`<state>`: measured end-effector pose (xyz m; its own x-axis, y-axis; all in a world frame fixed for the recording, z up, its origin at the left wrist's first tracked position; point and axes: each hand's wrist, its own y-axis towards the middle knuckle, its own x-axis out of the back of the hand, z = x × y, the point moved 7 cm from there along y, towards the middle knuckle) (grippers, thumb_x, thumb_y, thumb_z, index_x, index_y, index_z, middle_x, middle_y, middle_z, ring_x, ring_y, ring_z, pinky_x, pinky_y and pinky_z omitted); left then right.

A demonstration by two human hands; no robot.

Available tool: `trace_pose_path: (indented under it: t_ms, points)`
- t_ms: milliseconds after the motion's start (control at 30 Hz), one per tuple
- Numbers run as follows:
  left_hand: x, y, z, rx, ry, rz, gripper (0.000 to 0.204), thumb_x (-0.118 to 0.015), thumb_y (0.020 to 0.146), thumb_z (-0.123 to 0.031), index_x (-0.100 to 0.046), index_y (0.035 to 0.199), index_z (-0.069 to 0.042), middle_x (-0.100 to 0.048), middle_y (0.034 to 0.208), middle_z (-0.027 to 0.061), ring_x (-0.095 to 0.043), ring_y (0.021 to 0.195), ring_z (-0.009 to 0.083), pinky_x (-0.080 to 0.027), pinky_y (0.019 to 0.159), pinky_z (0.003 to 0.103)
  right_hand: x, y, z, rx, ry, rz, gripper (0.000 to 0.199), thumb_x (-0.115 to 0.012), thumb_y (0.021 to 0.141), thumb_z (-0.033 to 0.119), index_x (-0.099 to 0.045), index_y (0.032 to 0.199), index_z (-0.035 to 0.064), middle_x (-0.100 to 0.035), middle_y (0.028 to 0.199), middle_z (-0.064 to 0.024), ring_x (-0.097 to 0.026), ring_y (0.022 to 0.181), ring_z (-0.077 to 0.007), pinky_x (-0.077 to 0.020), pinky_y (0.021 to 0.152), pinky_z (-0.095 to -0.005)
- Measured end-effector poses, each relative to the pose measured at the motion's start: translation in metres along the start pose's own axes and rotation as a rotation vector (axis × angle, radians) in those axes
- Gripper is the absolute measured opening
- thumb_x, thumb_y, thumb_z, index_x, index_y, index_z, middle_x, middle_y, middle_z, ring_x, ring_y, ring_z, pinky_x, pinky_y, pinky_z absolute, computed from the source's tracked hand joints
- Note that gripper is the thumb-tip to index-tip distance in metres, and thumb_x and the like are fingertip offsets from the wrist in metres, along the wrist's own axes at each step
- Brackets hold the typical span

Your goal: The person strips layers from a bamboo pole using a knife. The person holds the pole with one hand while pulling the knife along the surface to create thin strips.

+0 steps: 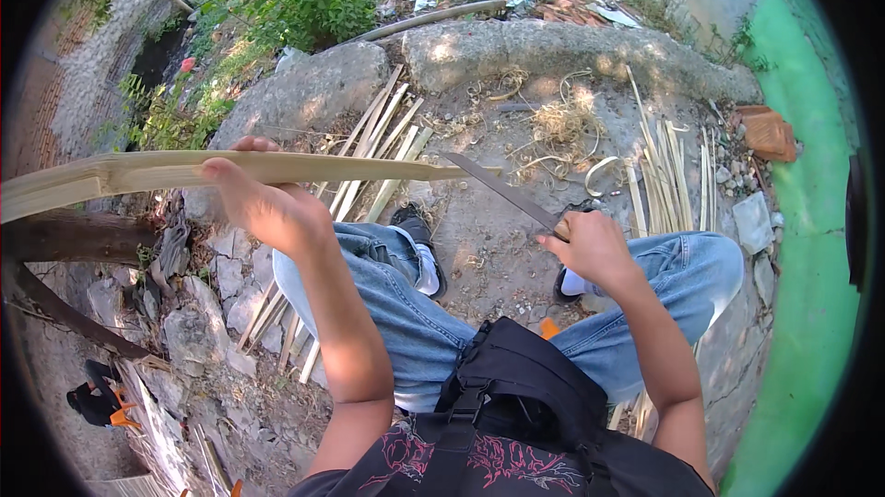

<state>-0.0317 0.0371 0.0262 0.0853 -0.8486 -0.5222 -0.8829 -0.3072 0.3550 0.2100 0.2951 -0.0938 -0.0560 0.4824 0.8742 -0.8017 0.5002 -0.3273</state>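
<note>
A long pale split bamboo strip (341, 169) runs across from the left edge, broad on the left and narrowing to a thin tip. My left hand (281, 216) is closed around it from below, thumb on the near side, some fingers hidden behind it. In my right hand (595, 243) is a knife (507, 193), its handle mostly covered by the fist. The long grey blade slants up and left, and its end lies at the strip's thin tip. Whether the edge bites into the bamboo I cannot tell.
Split bamboo sticks lie in a left bundle (378, 142) and a right bundle (666, 170). Curled shavings (562, 124) litter the ground between. A low concrete kerb (590, 54) bounds the far side; a green wall (802, 248) stands right. Dark timber (83, 237) and a person (97, 394) are left.
</note>
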Motion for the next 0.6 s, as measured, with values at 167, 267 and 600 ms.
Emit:
trace_pose_path:
  t_ms: [167,267,600]
  points:
    - [-0.020,-0.003,-0.002,0.052,-0.112,0.074,0.053,-0.045,0.090,-0.050,-0.050,0.103,0.002,-0.051,0.087,0.0073,-0.050,0.081,0.0173,-0.043,0.076,0.031,0.036,-0.004,-0.014,-0.079,-0.084,-0.099,0.043,-0.066,0.075,0.042,-0.064,0.072,-0.0007,-0.063,0.069,-0.0203,-0.063,0.071,-0.0376,-0.0487,0.066,-0.0445]
    - [-0.033,-0.005,-0.004,0.014,-0.160,0.165,0.046,-0.042,0.095,-0.042,-0.048,0.109,0.001,-0.053,0.090,0.0091,-0.051,0.086,0.0175,-0.043,0.078,0.031,0.042,-0.004,-0.009,-0.113,-0.014,-0.136,0.043,-0.065,0.076,0.041,-0.062,0.069,-0.0009,-0.061,0.064,-0.0189,-0.061,0.065,-0.0361,-0.0471,0.062,-0.0431]
    - [-0.057,-0.018,0.014,-0.019,0.267,0.587,0.040,-0.040,0.098,-0.027,-0.037,0.123,0.003,-0.056,0.101,0.0096,-0.054,0.090,0.0149,-0.043,0.082,0.030,0.060,-0.003,0.020,0.028,0.335,-0.311,0.046,-0.067,0.077,0.037,-0.050,0.058,-0.0007,-0.046,0.047,-0.0099,-0.043,0.045,-0.0204,-0.0340,0.047,-0.0378]
